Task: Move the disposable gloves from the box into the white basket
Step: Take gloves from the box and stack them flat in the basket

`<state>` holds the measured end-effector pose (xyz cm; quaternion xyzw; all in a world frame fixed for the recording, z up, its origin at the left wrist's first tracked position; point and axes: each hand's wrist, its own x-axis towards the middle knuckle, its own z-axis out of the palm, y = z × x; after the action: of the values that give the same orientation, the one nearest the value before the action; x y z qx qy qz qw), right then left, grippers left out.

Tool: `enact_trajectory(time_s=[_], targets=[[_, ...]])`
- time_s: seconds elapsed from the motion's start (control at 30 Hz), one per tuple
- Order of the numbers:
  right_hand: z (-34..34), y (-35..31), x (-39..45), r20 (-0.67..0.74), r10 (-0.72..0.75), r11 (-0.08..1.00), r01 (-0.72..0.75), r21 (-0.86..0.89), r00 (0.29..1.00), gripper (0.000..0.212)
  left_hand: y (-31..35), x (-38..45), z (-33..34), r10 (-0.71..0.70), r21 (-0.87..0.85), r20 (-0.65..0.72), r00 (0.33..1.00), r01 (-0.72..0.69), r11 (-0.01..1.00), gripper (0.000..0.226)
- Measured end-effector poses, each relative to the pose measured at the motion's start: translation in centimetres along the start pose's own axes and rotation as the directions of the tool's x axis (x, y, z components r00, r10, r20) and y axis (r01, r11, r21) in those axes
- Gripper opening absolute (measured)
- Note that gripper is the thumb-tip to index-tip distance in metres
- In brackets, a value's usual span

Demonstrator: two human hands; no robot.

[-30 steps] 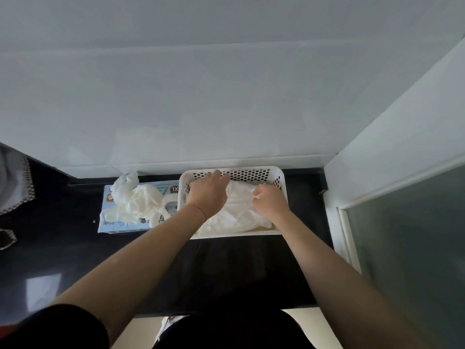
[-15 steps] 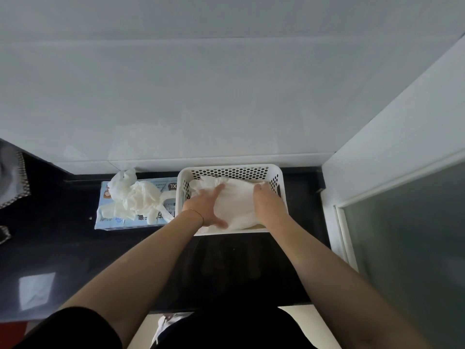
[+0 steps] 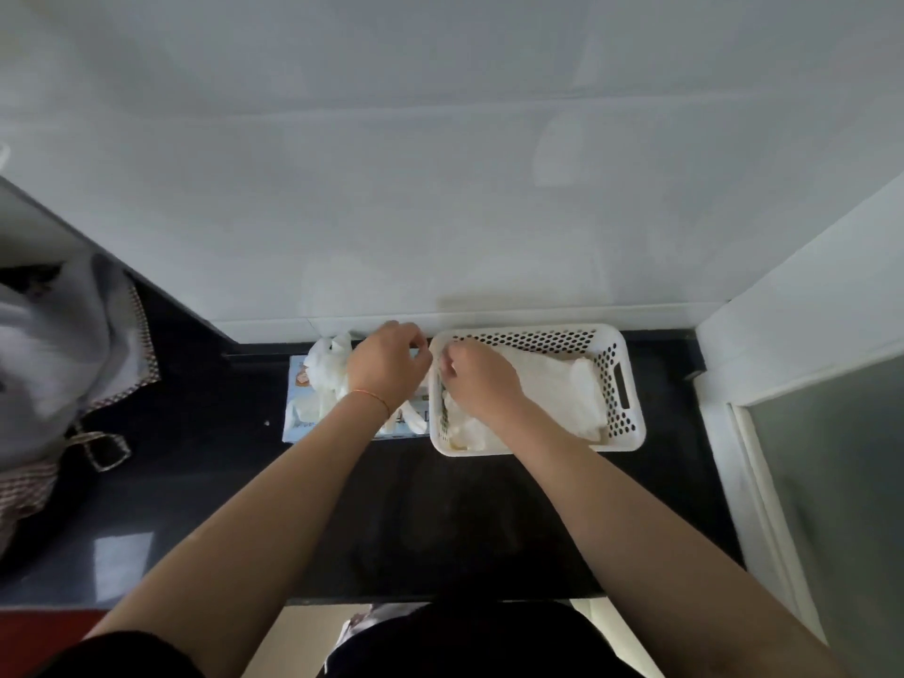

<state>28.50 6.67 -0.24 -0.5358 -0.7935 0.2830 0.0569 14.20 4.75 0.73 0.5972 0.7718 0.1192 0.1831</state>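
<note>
Gloves (image 3: 325, 379) on box (image 3: 299, 423): thin, limp, light; pinch bunched wad. Left hand (image 3: 386, 367), right hand (image 3: 477, 379) fingers curled, grip can't tell. Basket (image 3: 631, 423) right.

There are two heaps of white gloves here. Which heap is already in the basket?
The flat heap on the right, lying inside the white basket under the right hand. The other, crumpled heap sits on the glove box, beside the left hand.

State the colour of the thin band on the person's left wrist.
Orange-red thin band on the left wrist, seen in the head view.
</note>
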Motion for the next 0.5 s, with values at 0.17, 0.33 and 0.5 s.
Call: enact_trajectory(time_s=[0.17,0.33,0.5], targets=[[3.4,-4.0,1.4,0.165,0.024,0.999,-0.020,-0.027,0.986,0.030,-5.7,-0.4,-2.2,-0.111,0.075,0.153,0.982,0.100,0.992,0.033],[4.9,-5.4,2.1,0.211,0.144,0.968,-0.094,-0.231,0.967,0.018,-8.9,-0.7,-3.3,-0.109,0.057,0.183,0.977,0.100,0.993,0.017],[3.2,-5.8,2.1,0.112,0.172,0.968,-0.146,-0.205,0.979,0.016,-10.0,-0.7,-4.1,-0.105,0.059,0.176,0.979,0.096,0.994,0.029]])
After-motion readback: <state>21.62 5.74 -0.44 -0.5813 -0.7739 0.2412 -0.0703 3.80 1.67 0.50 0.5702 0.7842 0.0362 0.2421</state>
